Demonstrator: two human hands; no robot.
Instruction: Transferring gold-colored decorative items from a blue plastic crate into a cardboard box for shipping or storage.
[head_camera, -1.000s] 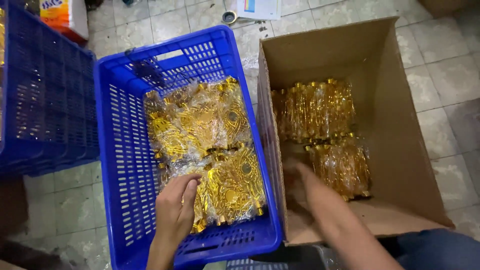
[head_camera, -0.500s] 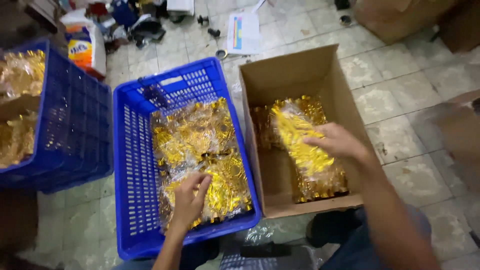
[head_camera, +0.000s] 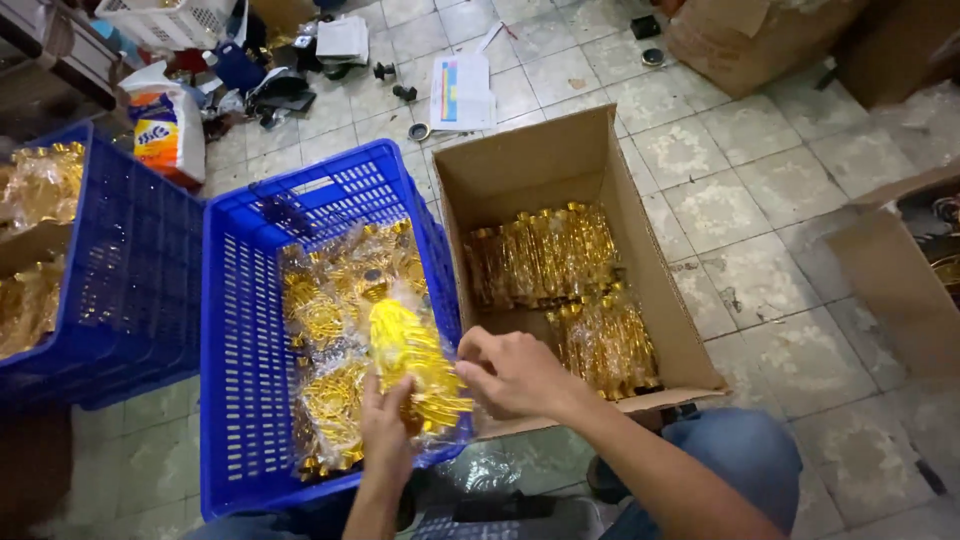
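Note:
My left hand (head_camera: 385, 428) and my right hand (head_camera: 515, 372) together hold a clear-wrapped pack of shiny gold pieces (head_camera: 410, 360) above the near end of a blue slotted crate (head_camera: 230, 330). The crate is filled with several more wrapped gold packs (head_camera: 325, 320). To its right stands an open cardboard box (head_camera: 540, 165) with rows of wrapped gold packs (head_camera: 545, 255) stacked upright inside. My right hand grips the pack's right edge, over the wall between crate and box.
A second blue crate (head_camera: 130, 270) with gold packs stands at the left. Another cardboard box (head_camera: 895, 275) sits at the right edge. Papers (head_camera: 460, 92), an orange-and-white bag (head_camera: 168, 130) and small clutter lie on the tiled floor behind. My knee in jeans (head_camera: 735, 450) is below the box.
My right hand has come out of the cardboard box and over to the blue crate. Both hands now hold one gold pack, lifted above the crate. The view has pulled back.

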